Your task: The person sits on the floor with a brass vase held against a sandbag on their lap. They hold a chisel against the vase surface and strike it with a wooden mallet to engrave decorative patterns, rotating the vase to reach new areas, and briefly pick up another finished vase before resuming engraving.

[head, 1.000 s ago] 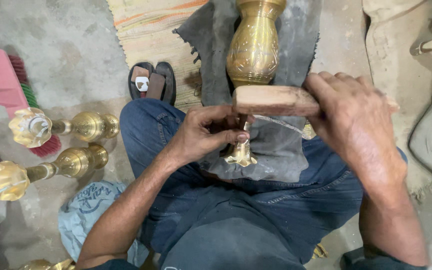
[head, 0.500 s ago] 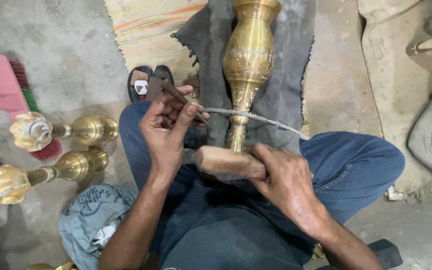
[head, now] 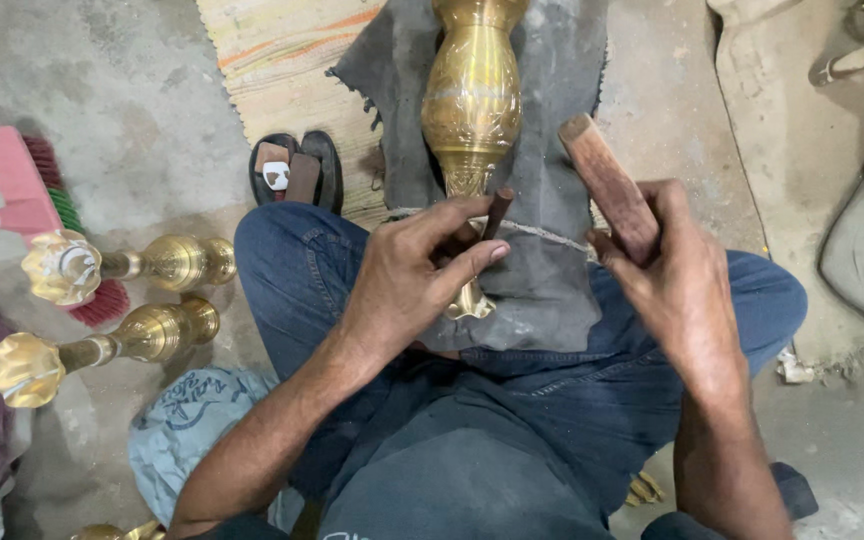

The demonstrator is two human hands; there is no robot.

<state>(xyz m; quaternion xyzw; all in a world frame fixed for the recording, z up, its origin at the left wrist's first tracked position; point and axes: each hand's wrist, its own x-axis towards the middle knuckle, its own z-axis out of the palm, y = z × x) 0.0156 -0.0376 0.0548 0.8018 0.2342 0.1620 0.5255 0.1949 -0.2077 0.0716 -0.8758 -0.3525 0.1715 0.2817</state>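
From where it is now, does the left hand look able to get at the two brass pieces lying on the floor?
Probably yes: the left hand holds only a thin dark tool, and the two brass pieces lie to that side with bare floor between; it would have to swing outward.

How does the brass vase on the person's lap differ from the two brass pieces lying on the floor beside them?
The brass vase is wide-bodied with engraved patterns and lies on a grey cloth across the lap; the two brass pieces are slim stems with knobs and flower-shaped ends, and lie on the bare floor. The left hand holds a thin tool at the vase's neck, while no hand touches the pieces. All three are shiny golden metal, lying on their sides.
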